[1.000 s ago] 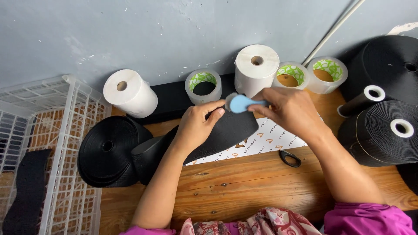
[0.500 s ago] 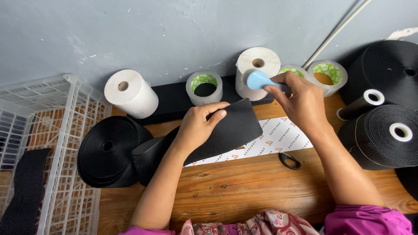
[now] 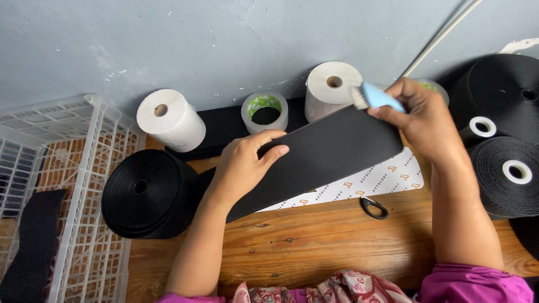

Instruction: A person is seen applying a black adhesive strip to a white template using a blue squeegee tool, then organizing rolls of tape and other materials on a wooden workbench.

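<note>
A wide black strap (image 3: 331, 151) runs out flat from a big black roll (image 3: 147, 192) on the wooden table (image 3: 314, 247). My left hand (image 3: 247, 165) presses flat on the strap near its middle. My right hand (image 3: 424, 118) grips a small light-blue marking tool (image 3: 375, 96) and holds it at the strap's far right end, near the top edge. A white printed sheet (image 3: 365, 182) lies under the strap.
Two white rolls (image 3: 171, 119) (image 3: 331, 90) and a clear tape roll (image 3: 265, 110) stand against the grey wall. Large black rolls (image 3: 514, 174) crowd the right side. A white wire basket (image 3: 50, 191) sits left. Black scissor handles (image 3: 374, 207) lie below the sheet.
The black strap has been pulled out much longer to the right. My right hand moved up and right with the blue tool to the strap's end. My left hand stayed on the strap.
</note>
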